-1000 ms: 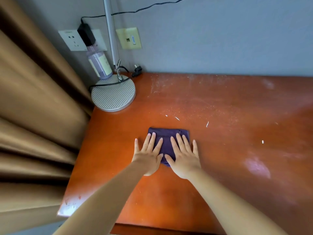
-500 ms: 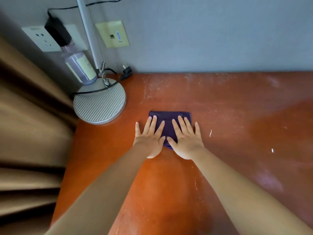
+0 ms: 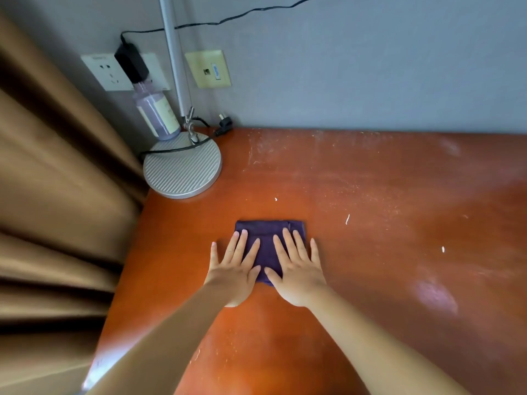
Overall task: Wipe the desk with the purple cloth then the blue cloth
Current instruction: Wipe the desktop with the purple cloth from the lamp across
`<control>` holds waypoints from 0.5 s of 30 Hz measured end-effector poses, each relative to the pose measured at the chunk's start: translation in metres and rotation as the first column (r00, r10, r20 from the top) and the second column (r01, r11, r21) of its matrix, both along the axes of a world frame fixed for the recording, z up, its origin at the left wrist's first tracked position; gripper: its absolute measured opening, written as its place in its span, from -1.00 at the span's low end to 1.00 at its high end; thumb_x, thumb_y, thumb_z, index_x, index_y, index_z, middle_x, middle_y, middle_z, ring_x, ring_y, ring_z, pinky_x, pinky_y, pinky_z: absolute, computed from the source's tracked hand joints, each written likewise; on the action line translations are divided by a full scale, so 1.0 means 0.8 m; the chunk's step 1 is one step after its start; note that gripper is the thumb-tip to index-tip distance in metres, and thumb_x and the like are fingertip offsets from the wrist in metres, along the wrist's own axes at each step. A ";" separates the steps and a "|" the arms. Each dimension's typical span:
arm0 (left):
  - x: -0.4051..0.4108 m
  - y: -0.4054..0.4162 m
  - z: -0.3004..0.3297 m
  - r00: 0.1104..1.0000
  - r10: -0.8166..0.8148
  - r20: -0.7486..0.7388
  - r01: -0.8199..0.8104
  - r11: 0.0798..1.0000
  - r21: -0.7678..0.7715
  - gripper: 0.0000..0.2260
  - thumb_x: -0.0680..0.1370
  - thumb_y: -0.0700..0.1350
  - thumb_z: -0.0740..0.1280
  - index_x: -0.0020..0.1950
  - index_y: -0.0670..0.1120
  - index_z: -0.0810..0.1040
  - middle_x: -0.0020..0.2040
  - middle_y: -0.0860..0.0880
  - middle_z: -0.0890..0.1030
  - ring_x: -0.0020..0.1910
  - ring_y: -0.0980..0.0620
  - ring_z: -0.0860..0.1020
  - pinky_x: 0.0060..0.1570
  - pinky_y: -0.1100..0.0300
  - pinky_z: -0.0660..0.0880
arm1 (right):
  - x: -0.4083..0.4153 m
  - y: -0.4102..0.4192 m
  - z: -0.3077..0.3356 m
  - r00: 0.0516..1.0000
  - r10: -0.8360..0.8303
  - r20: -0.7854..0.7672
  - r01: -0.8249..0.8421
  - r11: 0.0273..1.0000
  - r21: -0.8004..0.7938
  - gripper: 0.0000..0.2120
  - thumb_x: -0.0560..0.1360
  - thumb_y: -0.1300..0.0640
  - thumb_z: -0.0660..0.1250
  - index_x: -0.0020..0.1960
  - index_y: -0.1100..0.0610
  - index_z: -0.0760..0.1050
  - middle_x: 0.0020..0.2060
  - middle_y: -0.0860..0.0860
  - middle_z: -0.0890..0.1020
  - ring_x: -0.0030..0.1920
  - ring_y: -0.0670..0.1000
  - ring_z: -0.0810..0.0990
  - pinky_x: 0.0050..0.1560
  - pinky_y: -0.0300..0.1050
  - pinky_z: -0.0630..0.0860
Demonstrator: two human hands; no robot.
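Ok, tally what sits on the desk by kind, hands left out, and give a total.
Cloths: 1, the purple cloth under both hands
Lamp bases: 1, the round grey base
Bottles: 1, the bottle at the lamp base
Total: 3

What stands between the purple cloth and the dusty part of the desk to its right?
Nothing visible. The cloth lies flat under both the left hand and the right hand. To its right the desk holds only small white scraps and dust. The lamp base stands far left.
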State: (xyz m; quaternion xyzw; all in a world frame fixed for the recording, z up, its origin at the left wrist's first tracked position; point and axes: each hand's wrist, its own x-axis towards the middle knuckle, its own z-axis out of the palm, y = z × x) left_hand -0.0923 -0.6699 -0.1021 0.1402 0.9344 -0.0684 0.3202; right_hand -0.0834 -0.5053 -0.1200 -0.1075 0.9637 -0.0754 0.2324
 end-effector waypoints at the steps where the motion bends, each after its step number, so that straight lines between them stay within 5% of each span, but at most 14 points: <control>1: 0.002 -0.002 0.000 1.000 0.002 0.000 -0.002 1.000 0.004 -0.49 0.65 0.14 -0.25 0.51 0.04 -0.42 0.49 -0.06 -0.46 0.46 -0.03 -0.46 0.43 -0.27 -0.28 | 0.002 -0.001 -0.001 1.000 0.004 -0.002 -0.004 1.000 0.000 -0.25 0.31 -0.32 -0.52 0.42 -0.01 -0.49 0.48 -0.01 -0.41 0.51 0.03 -0.39 0.42 0.17 -0.41; 8: -0.045 -0.012 0.004 1.000 0.002 0.000 -0.002 0.999 0.049 -0.50 0.66 0.10 -0.22 0.51 0.07 -0.41 0.49 -0.03 -0.47 0.45 0.02 -0.47 0.42 -0.26 -0.32 | -0.042 -0.003 0.002 1.000 -0.005 -0.019 0.005 1.000 0.002 -0.32 0.58 -0.30 -0.18 0.53 -0.01 -0.37 0.52 -0.01 -0.36 0.51 0.01 -0.38 0.45 0.18 -0.40; 15: -0.125 -0.004 0.006 0.995 -0.104 -0.007 0.105 0.993 0.046 -0.50 0.66 0.09 -0.19 0.52 0.07 -0.37 0.50 -0.04 -0.46 0.46 0.01 -0.46 0.42 -0.28 -0.27 | -0.085 -0.005 -0.004 0.991 -0.136 -0.013 0.136 0.991 -0.007 -0.33 0.58 -0.30 -0.20 0.54 -0.03 -0.37 0.51 -0.04 -0.37 0.50 -0.01 -0.39 0.46 0.20 -0.37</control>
